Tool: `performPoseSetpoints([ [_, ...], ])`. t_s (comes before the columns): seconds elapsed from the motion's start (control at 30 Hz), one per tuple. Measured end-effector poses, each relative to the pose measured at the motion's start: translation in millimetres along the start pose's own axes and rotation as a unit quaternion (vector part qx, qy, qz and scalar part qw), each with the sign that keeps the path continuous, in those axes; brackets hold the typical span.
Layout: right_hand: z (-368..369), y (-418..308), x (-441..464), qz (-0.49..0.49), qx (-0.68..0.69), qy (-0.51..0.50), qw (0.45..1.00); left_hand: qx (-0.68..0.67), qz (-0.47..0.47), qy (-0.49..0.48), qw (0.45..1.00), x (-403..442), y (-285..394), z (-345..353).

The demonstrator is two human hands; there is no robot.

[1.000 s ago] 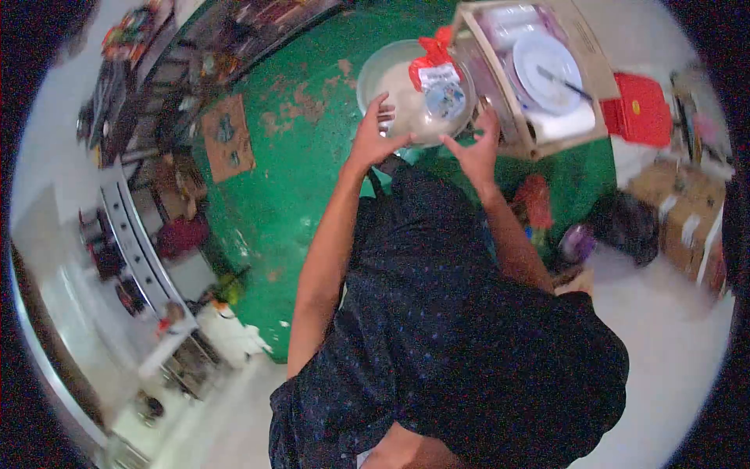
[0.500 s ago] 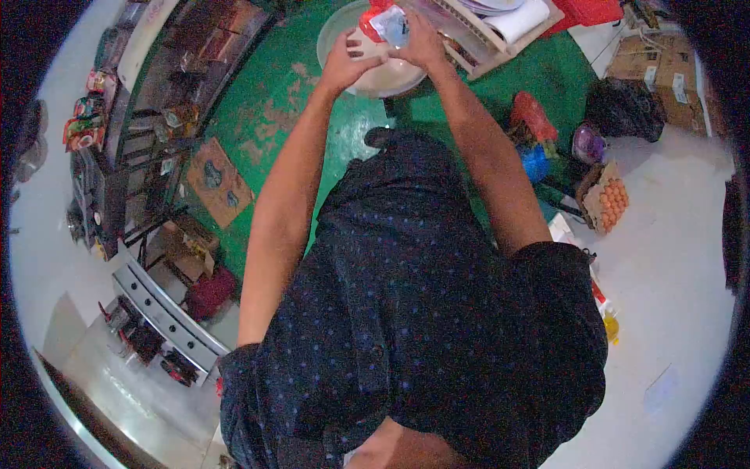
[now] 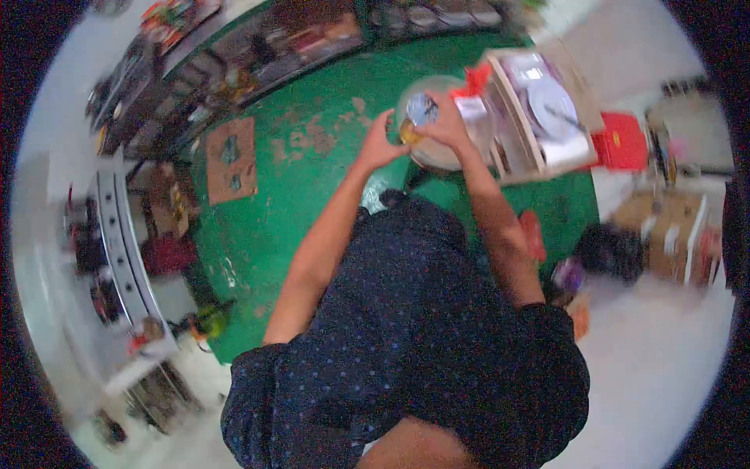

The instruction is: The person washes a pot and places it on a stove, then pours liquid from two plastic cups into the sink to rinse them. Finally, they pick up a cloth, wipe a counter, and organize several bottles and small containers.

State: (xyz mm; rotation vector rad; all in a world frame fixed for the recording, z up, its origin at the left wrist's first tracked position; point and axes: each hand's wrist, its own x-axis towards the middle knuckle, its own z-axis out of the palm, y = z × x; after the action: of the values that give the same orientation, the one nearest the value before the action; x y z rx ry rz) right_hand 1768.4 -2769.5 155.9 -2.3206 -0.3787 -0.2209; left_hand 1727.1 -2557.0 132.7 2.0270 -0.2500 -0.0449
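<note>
Green flooring (image 3: 289,203) was spread across mid-frame; at upper centre, a round container (image 3: 423,109) was clasped between left hand (image 3: 380,144) and right hand (image 3: 447,125), presumably for balanced support.

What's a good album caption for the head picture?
Left hand and right hand around a blue-printed container near a round basin, green floor below.

container (image 3: 422,109) between left hand (image 3: 380,146) and right hand (image 3: 445,125), over basin (image 3: 439,159) | crate (image 3: 522,117) right of basin, bearing plate (image 3: 548,103) | cardboard sheet (image 3: 232,173) on floor (image 3: 289,227), left of basin | stove (image 3: 116,234) far left | bag (image 3: 613,252) just left of carton (image 3: 666,227)
</note>
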Motion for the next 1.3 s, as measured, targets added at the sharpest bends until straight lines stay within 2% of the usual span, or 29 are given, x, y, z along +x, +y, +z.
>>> performPoseSetpoints([
  [0.1, 20.8, -70.9, 36.3, -0.062, 0.109, -0.088, 0.988, 0.074, 0.074, 0.172, 0.980, -20.1, -0.3, -23.9],
  [0.2, 45.7, -149.6, 60.5, -0.139, 0.194, -0.171, 0.956, -0.061, 0.033, 0.295, 0.953, -48.5, 13.7, -68.7],
  [0.23, 53.1, -175.9, 64.8, -0.185, 0.190, -0.206, 0.942, -0.046, -0.028, 0.335, 0.941, -62.9, 20.1, -87.3],
  [0.33, 73.5, -251.2, 58.2, -0.275, 0.229, -0.316, 0.879, 0.074, -0.035, 0.451, 0.889, -118.0, 12.3, -130.5],
  [0.37, 90.5, -266.9, 52.7, -0.324, 0.263, -0.324, 0.849, 0.046, -0.058, 0.486, 0.871, -141.4, 12.9, -139.5],
  [0.47, 110.4, -324.7, 24.5, -0.368, 0.323, -0.387, 0.781, -0.041, -0.092, 0.580, 0.808, -210.7, 21.2, -158.9],
  [0.57, 140.4, -372.5, -18.7, -0.436, 0.357, -0.445, 0.696, 0.037, -0.141, 0.633, 0.760, -287.0, 51.5, -170.1],
  [0.67, 175.0, -398.9, -61.6, -0.412, 0.382, -0.508, 0.653, 0.085, -0.211, 0.664, 0.712, -341.0, 63.2, -168.4],
  [0.73, 187.7, -437.9, -104.5, -0.392, 0.392, -0.559, 0.617, 0.058, -0.197, 0.696, 0.688, -393.4, 63.9, -171.6],
  [0.8, 204.3, -467.3, -144.1, -0.450, 0.382, -0.560, 0.581, 0.051, -0.221, 0.720, 0.656, -437.9, 71.5, -169.7],
  [0.9, 211.4, -513.6, -206.9, -0.432, 0.354, -0.638, 0.530, 0.057, -0.233, 0.764, 0.599, -503.7, 89.6, -161.0],
  [1.03, 222.7, -575.7, -278.4, -0.442, 0.365, -0.682, 0.454, 0.036, -0.246, 0.816, 0.522, -577.8, 112.9, -164.1],
  [1.1, 232.5, -588.8, -295.4, -0.444, 0.388, -0.688, 0.423, 0.044, -0.231, 0.845, 0.480, -587.1, 119.4, -167.7],
  [1.2, 258.5, -644.9, -339.7, -0.513, 0.394, -0.648, 0.403, 0.091, -0.269, 0.841, 0.460, -649.6, 105.1, -196.1],
  [1.3, 289.4, -699.1, -371.4, -0.514, 0.386, -0.656, 0.396, 0.094, -0.236, 0.872, 0.418, -697.8, 86.6, -237.0],
])
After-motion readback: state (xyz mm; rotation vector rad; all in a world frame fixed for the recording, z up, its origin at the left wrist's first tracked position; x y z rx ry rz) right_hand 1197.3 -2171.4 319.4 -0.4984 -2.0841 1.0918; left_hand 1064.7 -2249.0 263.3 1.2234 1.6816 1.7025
